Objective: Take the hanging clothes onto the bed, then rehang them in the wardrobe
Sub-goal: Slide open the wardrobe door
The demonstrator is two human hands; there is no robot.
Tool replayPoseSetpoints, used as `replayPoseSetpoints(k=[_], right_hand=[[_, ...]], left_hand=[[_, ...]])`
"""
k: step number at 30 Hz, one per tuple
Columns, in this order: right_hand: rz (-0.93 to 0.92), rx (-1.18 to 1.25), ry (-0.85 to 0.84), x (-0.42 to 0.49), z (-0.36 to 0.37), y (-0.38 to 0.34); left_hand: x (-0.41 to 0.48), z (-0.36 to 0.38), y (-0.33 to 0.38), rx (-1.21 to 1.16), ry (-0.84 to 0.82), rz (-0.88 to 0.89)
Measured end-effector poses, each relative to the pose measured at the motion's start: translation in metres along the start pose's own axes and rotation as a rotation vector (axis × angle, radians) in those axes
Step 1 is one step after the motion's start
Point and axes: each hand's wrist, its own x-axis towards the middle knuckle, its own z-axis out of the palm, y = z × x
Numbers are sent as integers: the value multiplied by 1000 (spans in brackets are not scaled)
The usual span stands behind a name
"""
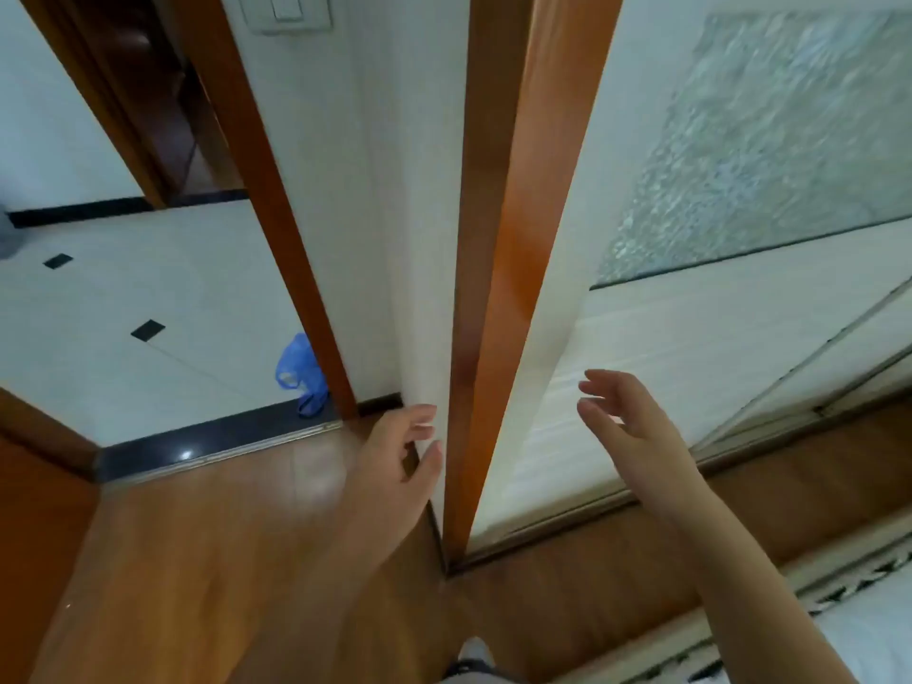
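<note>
Clearly, left hand (399, 451) and right hand (627, 417) were loose, empty; I judged the wardrobe door (641, 318) rigid, best pulled by its edge.

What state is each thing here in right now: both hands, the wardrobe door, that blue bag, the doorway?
left hand: empty, fingers loosely curled beside the wooden edge
right hand: empty, fingers spread in front of the door panel
wardrobe door: looks slid shut; no clothes showing
blue bag: slumped against the door frame
doorway: open
</note>
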Motion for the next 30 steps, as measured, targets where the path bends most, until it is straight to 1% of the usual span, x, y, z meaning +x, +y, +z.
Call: replayPoseSetpoints(k=[3,7,10,12,14,17,21,25,27,28,30], right_hand=[[-84,35,87,25,-6,-14],[-31,165,172,35,4,-23],[-39,203,165,37,13,-28],[-39,163,135,41,17,-30],[-32,131,114,45,21,-31],[-56,67,150,50,26,-30],[-40,13,187,54,24,-29],[-54,1,217,59,10,-24],[-41,-4,221,63,0,-19],[-32,3,210,65,-6,-16],[-13,26,165,68,-22,-14]], left_hand=[[16,4,25,-80,99,55],[34,2,50,-79,116,108],[45,1,56,-49,91,148],[48,2,56,-10,47,197],[50,2,56,-10,46,218],[51,0,55,-30,45,229],[53,-3,51,-18,31,260],[54,1,46,-64,46,303],[53,3,45,-76,107,354],[51,4,45,-70,177,407],[49,7,47,-10,376,586]])
